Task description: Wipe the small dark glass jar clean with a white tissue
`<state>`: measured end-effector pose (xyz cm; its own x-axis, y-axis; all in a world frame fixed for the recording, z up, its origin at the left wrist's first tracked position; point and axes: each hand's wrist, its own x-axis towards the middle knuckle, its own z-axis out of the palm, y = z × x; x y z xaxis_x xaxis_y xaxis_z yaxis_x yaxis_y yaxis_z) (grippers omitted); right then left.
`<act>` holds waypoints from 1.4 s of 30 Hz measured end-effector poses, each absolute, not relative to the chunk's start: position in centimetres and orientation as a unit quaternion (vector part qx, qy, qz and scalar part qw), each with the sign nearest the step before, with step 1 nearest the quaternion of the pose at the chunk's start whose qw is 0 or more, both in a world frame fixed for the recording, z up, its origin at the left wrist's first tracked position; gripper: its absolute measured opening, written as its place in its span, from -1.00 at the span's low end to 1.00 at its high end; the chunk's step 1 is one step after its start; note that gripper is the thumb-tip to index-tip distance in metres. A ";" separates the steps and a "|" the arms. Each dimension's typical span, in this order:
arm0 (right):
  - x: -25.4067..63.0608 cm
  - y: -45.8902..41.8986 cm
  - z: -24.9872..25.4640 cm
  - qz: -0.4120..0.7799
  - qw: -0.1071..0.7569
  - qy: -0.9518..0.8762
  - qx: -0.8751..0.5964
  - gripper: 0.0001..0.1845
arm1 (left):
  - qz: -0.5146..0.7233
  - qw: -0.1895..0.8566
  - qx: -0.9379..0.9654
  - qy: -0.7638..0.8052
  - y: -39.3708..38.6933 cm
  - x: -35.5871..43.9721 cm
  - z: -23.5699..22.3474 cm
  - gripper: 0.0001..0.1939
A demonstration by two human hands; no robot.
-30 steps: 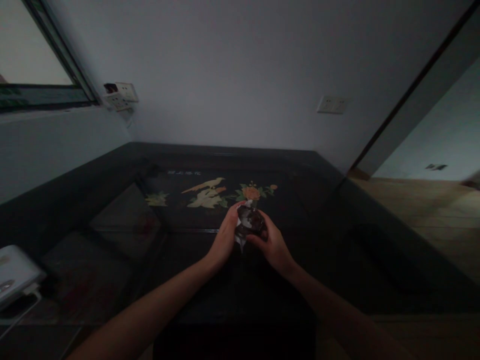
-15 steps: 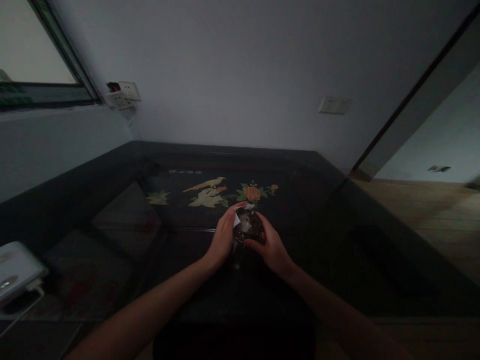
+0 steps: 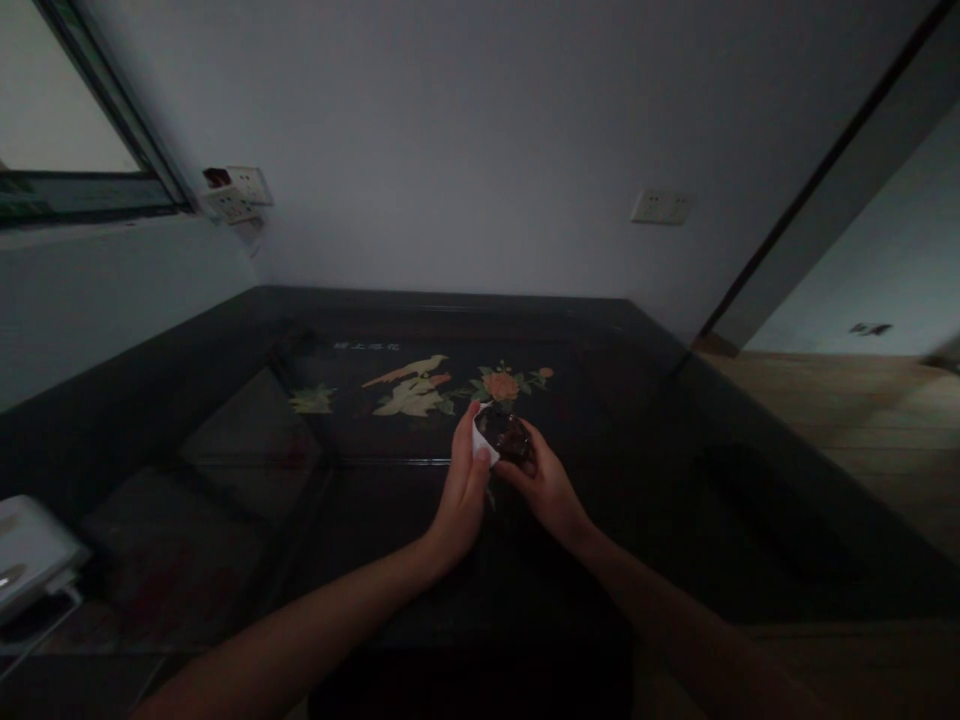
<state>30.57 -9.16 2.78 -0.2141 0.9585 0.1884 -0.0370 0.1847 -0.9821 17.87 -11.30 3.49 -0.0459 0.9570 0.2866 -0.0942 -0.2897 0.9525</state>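
In the dim room both my hands meet over a dark glossy table (image 3: 615, 400). My right hand (image 3: 546, 482) grips a small dark rounded object (image 3: 505, 433) from the right and below. My left hand (image 3: 463, 486) presses a white cloth or tissue (image 3: 481, 446) against the object's left side, fingers closed around it. The object is too dark to identify. Just beyond the hands, the tabletop carries a painted inlay of a bird and flowers (image 3: 435, 385).
A white device (image 3: 30, 555) with a cable lies at the table's left edge. Wall sockets (image 3: 238, 190) sit near a window at the left, another socket plate (image 3: 661, 207) on the back wall. A doorway and wooden floor (image 3: 862, 400) open to the right.
My left hand has slid up along the object's left side with the white cloth, which now shows less. The right hand has turned the object slightly. The view has shifted a little.
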 end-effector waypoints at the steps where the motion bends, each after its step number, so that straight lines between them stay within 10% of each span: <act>1: 30.6 -9.1 2.8 0.512 0.498 -0.585 -0.385 -0.31 | 0.599 0.422 0.548 0.403 -11.6 18.0 3.3 -0.47; 7: 30.6 -9.1 2.8 0.526 0.504 -0.572 -0.377 -0.30 | 0.607 0.419 0.551 0.390 -11.4 18.0 3.6 -0.51; 18: 30.8 -9.3 2.1 0.456 0.452 -0.663 -0.387 -0.24 | 0.510 0.722 0.274 0.378 -7.8 16.3 5.3 -0.65; 33: 30.5 -9.5 3.0 0.486 0.488 -0.610 -0.392 -0.27 | 0.595 0.382 0.595 0.382 -11.1 17.2 4.3 -0.57; 42: 31.0 -9.3 2.3 0.402 0.440 -0.704 -0.386 -0.19 | 0.524 0.650 0.395 0.384 -8.0 15.9 5.6 -0.63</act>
